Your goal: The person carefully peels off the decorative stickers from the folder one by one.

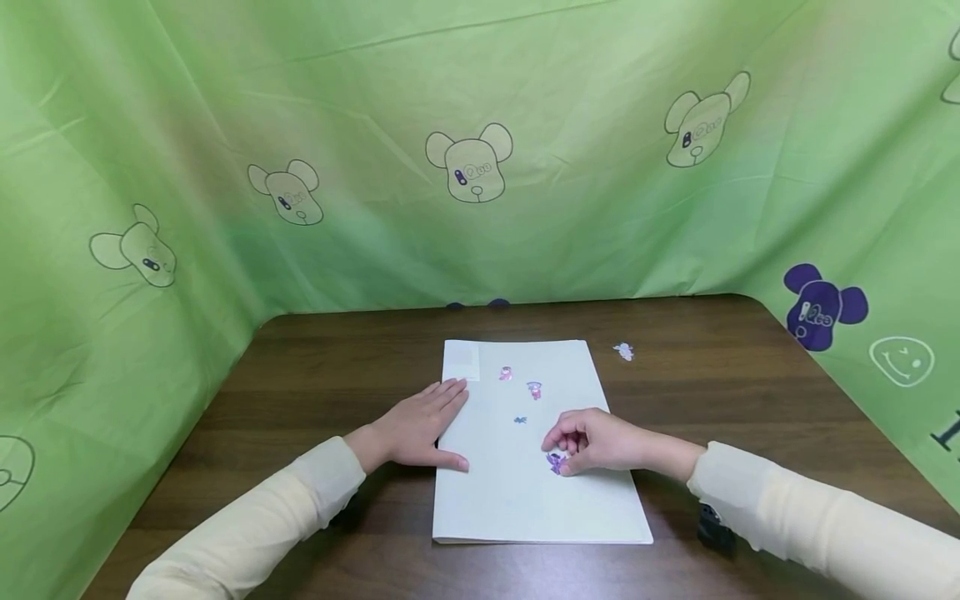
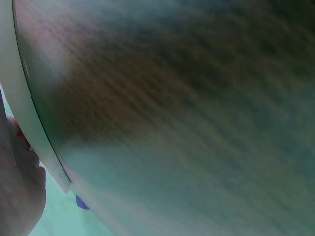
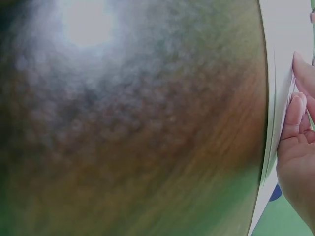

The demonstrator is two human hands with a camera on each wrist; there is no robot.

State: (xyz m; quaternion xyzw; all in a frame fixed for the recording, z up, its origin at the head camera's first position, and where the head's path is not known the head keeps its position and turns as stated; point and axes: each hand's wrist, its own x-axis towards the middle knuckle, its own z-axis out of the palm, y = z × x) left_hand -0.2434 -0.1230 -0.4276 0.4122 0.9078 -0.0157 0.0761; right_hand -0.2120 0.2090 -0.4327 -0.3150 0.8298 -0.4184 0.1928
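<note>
A large white paper booklet [image 1: 510,500] lies on the table, with a pale rectangular label at its far left corner. My left hand [image 1: 426,421] rests on the booklet's left edge, fingers extended and thumb spread. Over its right half, my right hand [image 1: 600,440] bends its fingers and holds a small purple figure sticker [image 1: 556,462] between thumb and forefinger, close over the paper. Farther up the sheet are a pink sticker [image 1: 506,373], a pink-and-purple one [image 1: 534,390] and a small blue one [image 1: 521,420]. In the right wrist view, the fingers [image 3: 294,110] are at the booklet's surface.
A pale purple sticker [image 1: 624,352] lies on the dark wooden table [image 1: 337,358], beyond the booklet's far right corner. Green cloth [image 1: 375,250] printed with bear heads hangs around the table's back and sides. Something black [image 1: 715,530] shows under the right sleeve.
</note>
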